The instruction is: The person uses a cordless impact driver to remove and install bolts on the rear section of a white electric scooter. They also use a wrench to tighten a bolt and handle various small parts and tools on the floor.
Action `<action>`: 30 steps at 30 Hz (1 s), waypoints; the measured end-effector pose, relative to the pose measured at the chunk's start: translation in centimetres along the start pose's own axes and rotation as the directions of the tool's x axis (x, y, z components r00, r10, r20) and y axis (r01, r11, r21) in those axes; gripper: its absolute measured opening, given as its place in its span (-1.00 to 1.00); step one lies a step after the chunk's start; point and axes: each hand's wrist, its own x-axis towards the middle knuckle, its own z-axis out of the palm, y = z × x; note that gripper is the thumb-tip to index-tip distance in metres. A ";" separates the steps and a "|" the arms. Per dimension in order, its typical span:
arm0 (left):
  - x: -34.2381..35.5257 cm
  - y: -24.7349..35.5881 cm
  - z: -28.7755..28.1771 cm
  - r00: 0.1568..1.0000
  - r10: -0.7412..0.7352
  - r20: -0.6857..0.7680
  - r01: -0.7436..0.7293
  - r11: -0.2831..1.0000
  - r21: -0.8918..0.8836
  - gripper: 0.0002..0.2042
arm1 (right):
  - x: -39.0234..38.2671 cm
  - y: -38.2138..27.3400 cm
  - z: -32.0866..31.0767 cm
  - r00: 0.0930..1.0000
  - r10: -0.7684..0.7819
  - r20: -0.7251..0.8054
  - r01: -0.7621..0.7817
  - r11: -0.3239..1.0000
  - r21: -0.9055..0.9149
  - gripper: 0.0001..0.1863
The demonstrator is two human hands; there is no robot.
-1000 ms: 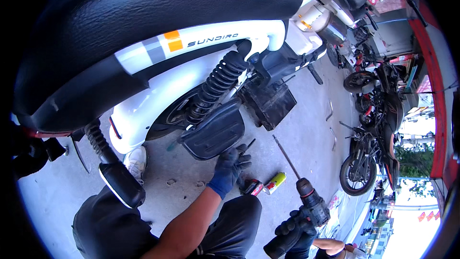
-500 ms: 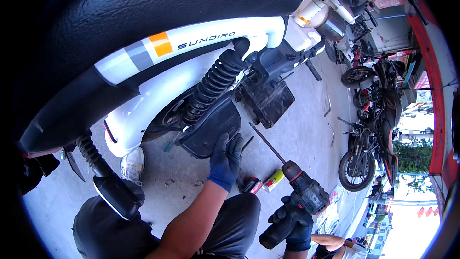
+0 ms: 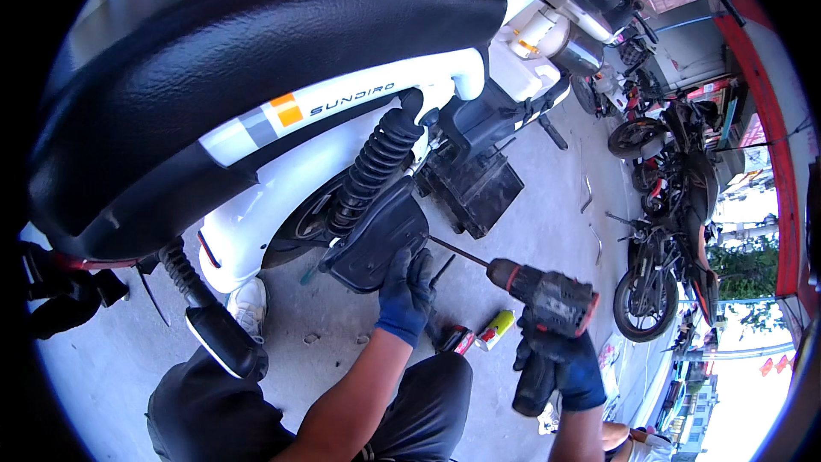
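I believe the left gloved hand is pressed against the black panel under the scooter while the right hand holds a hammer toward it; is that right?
Not quite: the right hand holds a cordless drill with a long bit, not a hammer, as the head view shows. The rest stands: the left hand, in a blue glove, is pressed against the black panel under the scooter, and the drill's bit points toward it.

Bright daylight fills the scene, strongest at the lower right, where the street and sky beyond the parked motorcycles blow out to near white. The white scooter body catches a soft sheen, while its black seat and the ground beneath sit in shade with a bluish cast. Fisheye distortion bends edges toward the black circular rim, and detail softens there.
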 end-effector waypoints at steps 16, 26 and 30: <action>0.1 -0.4 -0.1 0.999 0.039 -0.005 -0.038 0.998 0.047 -0.75 | 6.6 -11.9 3.9 0.961 0.191 0.198 0.006 0.707 -0.708 -0.70; -0.1 -0.5 0.1 0.998 0.069 0.016 -0.069 0.998 0.011 -0.75 | 8.7 -17.4 9.8 0.892 0.335 0.305 0.139 0.438 -0.888 -0.66; 0.1 -0.3 -0.4 0.998 0.058 0.039 -0.058 0.998 -0.012 -0.78 | 9.9 -15.1 8.2 0.749 0.096 0.656 0.652 0.071 -0.755 -0.65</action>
